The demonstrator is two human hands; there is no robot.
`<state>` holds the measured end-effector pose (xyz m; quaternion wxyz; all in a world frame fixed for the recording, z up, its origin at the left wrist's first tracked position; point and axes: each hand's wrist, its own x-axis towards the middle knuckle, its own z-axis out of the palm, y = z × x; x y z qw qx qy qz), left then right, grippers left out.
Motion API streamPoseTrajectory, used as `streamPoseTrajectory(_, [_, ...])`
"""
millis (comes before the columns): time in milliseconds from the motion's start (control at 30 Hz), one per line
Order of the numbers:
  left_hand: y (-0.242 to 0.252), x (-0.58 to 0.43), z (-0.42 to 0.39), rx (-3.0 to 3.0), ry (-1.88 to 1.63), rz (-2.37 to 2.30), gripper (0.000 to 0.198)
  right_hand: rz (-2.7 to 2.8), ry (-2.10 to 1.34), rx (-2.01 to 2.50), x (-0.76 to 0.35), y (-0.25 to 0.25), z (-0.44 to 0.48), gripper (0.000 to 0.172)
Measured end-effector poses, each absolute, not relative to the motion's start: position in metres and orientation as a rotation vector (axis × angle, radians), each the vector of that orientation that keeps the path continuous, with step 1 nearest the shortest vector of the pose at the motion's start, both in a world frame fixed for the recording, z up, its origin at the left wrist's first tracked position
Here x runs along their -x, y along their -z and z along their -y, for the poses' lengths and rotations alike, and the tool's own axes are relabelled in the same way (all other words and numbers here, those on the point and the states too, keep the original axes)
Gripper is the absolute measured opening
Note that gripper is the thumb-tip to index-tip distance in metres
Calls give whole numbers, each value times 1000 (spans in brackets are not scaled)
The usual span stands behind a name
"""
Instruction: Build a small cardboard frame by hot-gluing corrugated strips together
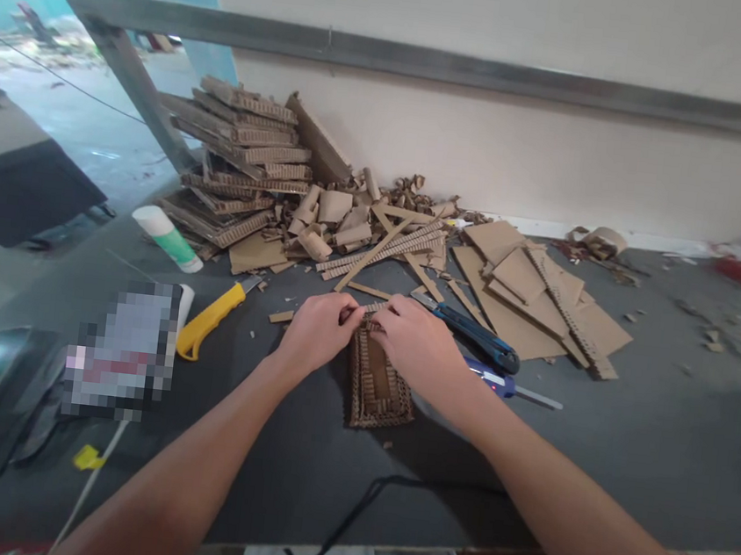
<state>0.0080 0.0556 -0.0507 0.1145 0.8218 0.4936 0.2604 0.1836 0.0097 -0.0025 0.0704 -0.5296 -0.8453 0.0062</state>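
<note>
A small corrugated cardboard tray [380,420] with layered walls lies on the dark table in front of me. At its far end, my left hand [320,330] and my right hand [417,346] pinch a short corrugated cardboard strip [373,309] between thumbs and fingers. My fingertips hide most of the strip and the tray's far wall. Just beyond my right hand rest a blue and black utility knife [480,335] and a blue-handled tool [496,380] with a metal shaft. To the left of my left hand is a yellow cutter [212,320].
Stacked cardboard pieces [244,154] rise at the back left, beside curled scraps [334,212]. Flat cardboard sheets [528,285] lie at the back right. A glue stick [168,239] and a blurred-out device [125,349] are on the left. A black cord [375,490] crosses the front edge.
</note>
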Motion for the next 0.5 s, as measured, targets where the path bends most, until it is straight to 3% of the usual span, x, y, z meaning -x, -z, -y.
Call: streamPoseTrajectory(500, [49, -10, -54, -2322, -728, -1444, 20, 2678, 143, 1511, -184, 21, -16, 17])
